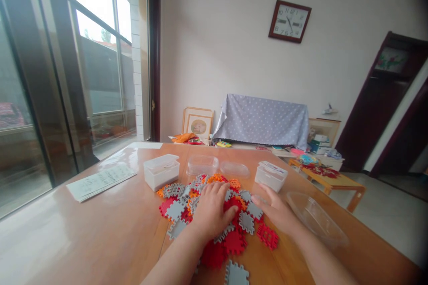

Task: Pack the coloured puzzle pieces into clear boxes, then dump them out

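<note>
A heap of flat interlocking plastic tiles in red, grey and orange, with notched edges, covers the middle of the table; a grey tile point(246, 222) and a red lattice tile point(268, 236) lie at its right side. My left hand point(214, 209) rests on top of the heap, palm down with fingers and thumb apart; what is beneath the palm is hidden. At the heap's right edge my right hand point(272, 207) is open, fingers stretched forward beside the grey tiles. Nearer me lies a separate grey tile point(236, 273).
Behind the heap stand a white box point(162, 173), a clear container point(202, 165), a clear lid point(234, 169) and another white box point(270, 177). A large clear tray point(317, 218) lies right of my right arm. Printed sheets point(102, 181) lie at the left.
</note>
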{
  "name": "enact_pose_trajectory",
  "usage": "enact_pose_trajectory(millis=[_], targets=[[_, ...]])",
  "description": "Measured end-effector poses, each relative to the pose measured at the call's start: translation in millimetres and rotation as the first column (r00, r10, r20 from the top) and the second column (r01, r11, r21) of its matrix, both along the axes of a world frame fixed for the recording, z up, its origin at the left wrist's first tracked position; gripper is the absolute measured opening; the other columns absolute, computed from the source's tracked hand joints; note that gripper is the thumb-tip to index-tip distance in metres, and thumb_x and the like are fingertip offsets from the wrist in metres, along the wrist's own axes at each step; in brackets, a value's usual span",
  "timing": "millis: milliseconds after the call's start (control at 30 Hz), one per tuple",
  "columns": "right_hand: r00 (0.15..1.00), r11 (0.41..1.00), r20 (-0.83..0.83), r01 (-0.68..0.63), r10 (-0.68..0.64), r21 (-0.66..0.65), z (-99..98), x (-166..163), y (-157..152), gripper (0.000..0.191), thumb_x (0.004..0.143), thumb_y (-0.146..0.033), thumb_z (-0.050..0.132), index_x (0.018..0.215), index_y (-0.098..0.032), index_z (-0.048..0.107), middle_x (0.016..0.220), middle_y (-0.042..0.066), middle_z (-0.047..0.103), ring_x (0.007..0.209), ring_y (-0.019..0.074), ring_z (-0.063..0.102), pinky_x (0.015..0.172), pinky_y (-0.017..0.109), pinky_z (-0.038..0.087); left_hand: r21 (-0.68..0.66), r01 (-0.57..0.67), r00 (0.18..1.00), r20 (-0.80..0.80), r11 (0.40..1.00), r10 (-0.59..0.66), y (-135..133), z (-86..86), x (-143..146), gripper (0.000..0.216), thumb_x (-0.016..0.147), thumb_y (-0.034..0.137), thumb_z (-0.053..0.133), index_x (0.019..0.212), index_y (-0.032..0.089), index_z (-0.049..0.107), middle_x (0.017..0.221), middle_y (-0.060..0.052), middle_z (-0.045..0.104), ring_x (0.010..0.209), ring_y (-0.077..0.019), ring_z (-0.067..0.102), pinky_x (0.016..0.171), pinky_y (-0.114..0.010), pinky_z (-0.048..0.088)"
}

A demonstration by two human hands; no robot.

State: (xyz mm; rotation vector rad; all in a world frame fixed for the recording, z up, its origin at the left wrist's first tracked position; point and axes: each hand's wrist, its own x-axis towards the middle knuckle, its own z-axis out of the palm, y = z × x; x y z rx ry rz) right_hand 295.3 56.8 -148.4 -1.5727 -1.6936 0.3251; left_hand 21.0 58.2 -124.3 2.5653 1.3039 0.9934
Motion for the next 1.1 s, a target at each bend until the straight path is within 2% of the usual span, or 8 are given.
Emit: enact_pose_trajectory(millis=[100, 233, 433, 600, 700, 800, 867, 1100], targets=[[0.942, 0.991, 0.327, -0.033, 0.074, -0.128, -21.0, 15, -18, 0.097, 0.075, -0.070, 0.068, 0.157, -0.033, 0.031, 0.163, 0.011, 0.031, 0.150, 0.0375, 0.026, 0.114, 0.058, 0.035, -0.026, 0.070, 0.993, -0.092, 0.997, -0.072, -6, 3.0, 2, 0.079, 0.076, 0.070, 0.067, 0.141, 0.029, 0.051, 0.141, -0.009, 0.055, 0.135, -0.0357, 0.043, 0.121, -0.056, 0.019], [0.870, 0.969, 0.470, -0.036, 0.150, -0.243, -30.3, 17, -33, 0.097, 0.075, -0.074, 0.065, 0.157, -0.040, 0.028, 0.165, 0.010, 0.026, 0.150, 0.0406, 0.023, 0.114, 0.062, 0.030, -0.030, 0.098, 0.984, -0.149, 0.995, -0.102, -6, 3.1, 1, 0.095, 0.065, 0.083, 0.065, 0.142, 0.028, 0.052, 0.143, -0.011, 0.055, 0.138, -0.0384, 0.039, 0.121, -0.060, 0.013], [0.862, 0.994, 0.499, -0.048, 0.091, -0.099, -19.5, 5, -34, 0.058, 0.090, -0.061, 0.053, 0.142, -0.037, 0.054, 0.146, 0.009, 0.054, 0.132, 0.0334, 0.050, 0.106, 0.050, 0.041, -0.039, 0.081, 0.976, -0.197, 0.996, -0.087, -3, 3.3, 0, 0.082, 0.069, 0.078, 0.067, 0.132, 0.027, 0.060, 0.132, -0.011, 0.062, 0.129, -0.0351, 0.048, 0.119, -0.058, 0.019], [0.887, 0.998, 0.460, -0.055, 0.049, 0.000, -20.9, -3, -27, 0.038, 0.089, -0.040, 0.056, 0.125, -0.031, 0.066, 0.124, 0.009, 0.065, 0.117, 0.0272, 0.057, 0.099, 0.042, 0.044, -0.050, 0.069, 0.976, -0.203, 0.996, -0.078, -3, 4.5, 0, 0.065, 0.075, 0.072, 0.067, 0.123, 0.027, 0.065, 0.121, -0.008, 0.066, 0.120, -0.0326, 0.054, 0.117, -0.056, 0.023], [0.891, 1.000, 0.455, -0.018, 0.014, 0.004, -25.7, -7, -23, 0.041, 0.087, -0.040, 0.057, 0.126, -0.031, 0.064, 0.129, 0.009, 0.063, 0.122, 0.0285, 0.055, 0.101, 0.044, 0.042, -0.054, 0.069, 0.978, -0.196, 0.996, -0.078, -4, 6.0, 1, 0.065, 0.076, 0.071, 0.066, 0.124, 0.028, 0.064, 0.121, -0.008, 0.066, 0.120, -0.0326, 0.054, 0.118, -0.056, 0.021], [0.878, 1.000, 0.478, 0.027, -0.017, -0.015, -29.0, -12, -19, 0.060, 0.087, -0.053, 0.059, 0.143, -0.032, 0.053, 0.149, 0.011, 0.051, 0.135, 0.0344, 0.046, 0.106, 0.053, 0.038, -0.063, 0.066, 0.977, -0.198, 0.996, -0.078, -6, 7.5, 1, 0.068, 0.075, 0.075, 0.064, 0.126, 0.029, 0.063, 0.125, -0.009, 0.065, 0.122, -0.0335, 0.053, 0.118, -0.057, 0.019], [0.869, 0.999, 0.495, 0.027, -0.014, -0.018, -29.4, -15, -14, 0.065, 0.087, -0.058, 0.058, 0.146, -0.032, 0.050, 0.150, 0.012, 0.051, 0.136, 0.0357, 0.045, 0.106, 0.055, 0.037, -0.068, 0.061, 0.976, -0.205, 0.996, -0.074, -6, 7.9, 1, 0.069, 0.075, 0.074, 0.064, 0.127, 0.028, 0.063, 0.127, -0.009, 0.064, 0.123, -0.0338, 0.052, 0.118, -0.057, 0.020], [0.866, 0.997, 0.498, -0.067, 0.040, 0.037, -20.1, -23, -1, 0.043, 0.087, -0.044, 0.060, 0.127, -0.027, 0.067, 0.127, 0.010, 0.067, 0.119, 0.0291, 0.057, 0.099, 0.042, 0.044, -0.069, 0.039, 0.971, -0.232, 0.997, -0.054, -1, 5.3, 0, 0.047, 0.080, 0.052, 0.069, 0.121, 0.029, 0.065, 0.117, -0.008, 0.067, 0.113, -0.0311, 0.058, 0.110, -0.051, 0.033]])
